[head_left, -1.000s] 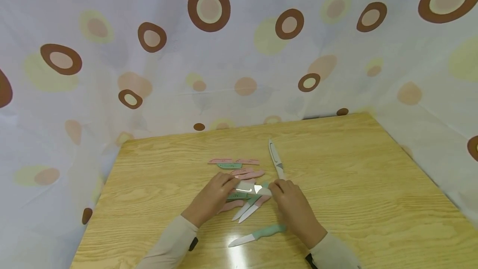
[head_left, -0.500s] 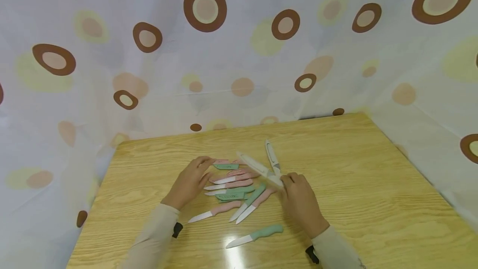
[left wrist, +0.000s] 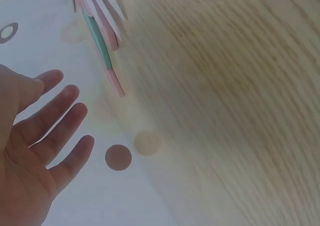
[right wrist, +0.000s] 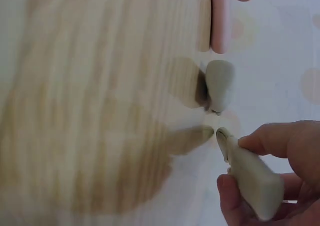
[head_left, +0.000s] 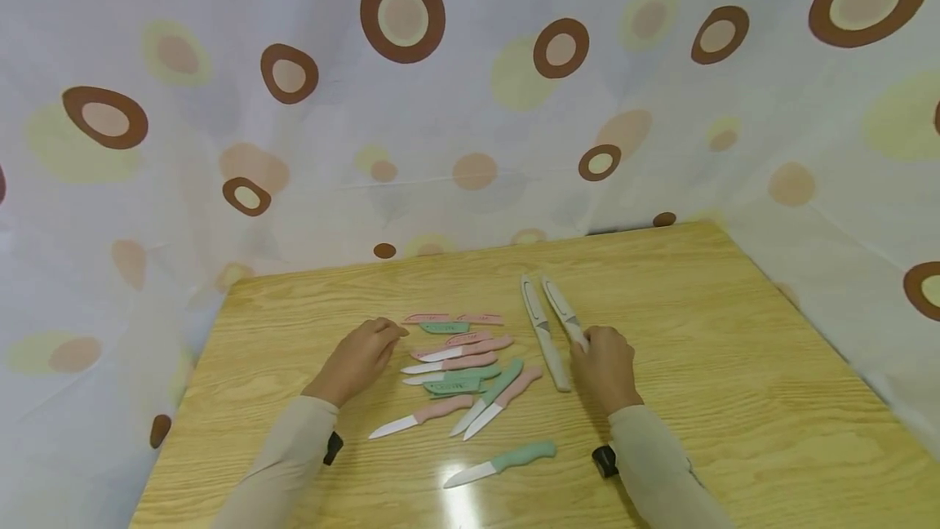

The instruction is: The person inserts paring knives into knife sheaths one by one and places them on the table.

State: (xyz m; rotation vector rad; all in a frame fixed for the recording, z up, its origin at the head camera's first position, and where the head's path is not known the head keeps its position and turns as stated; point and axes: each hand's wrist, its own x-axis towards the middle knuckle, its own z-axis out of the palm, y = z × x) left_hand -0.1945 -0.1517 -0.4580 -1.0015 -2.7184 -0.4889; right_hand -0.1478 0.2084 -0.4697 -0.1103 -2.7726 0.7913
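My right hand grips the handle of a sheathed cream-coloured knife. In the right wrist view, the thumb and fingers pinch this handle, tip pointing away. Just left of it, a second sheathed cream knife lies on the table, roughly parallel. My left hand hovers left of the pile and holds nothing; its fingers are spread and relaxed in the left wrist view. Nearest to it are a pink sheath, a green sheath and a pink-handled knife with a bare white blade.
More bare-bladed knives lie in the middle: a green one crossing beside a pink one, and a pink one at left. Another green-handled knife lies nearer the front. A patterned cloth rises behind the wooden table.
My left hand has let go of the cream knife's sheathed end and drawn back left. My right hand has swung that knife to the right of the other cream knife, tip pointing away.
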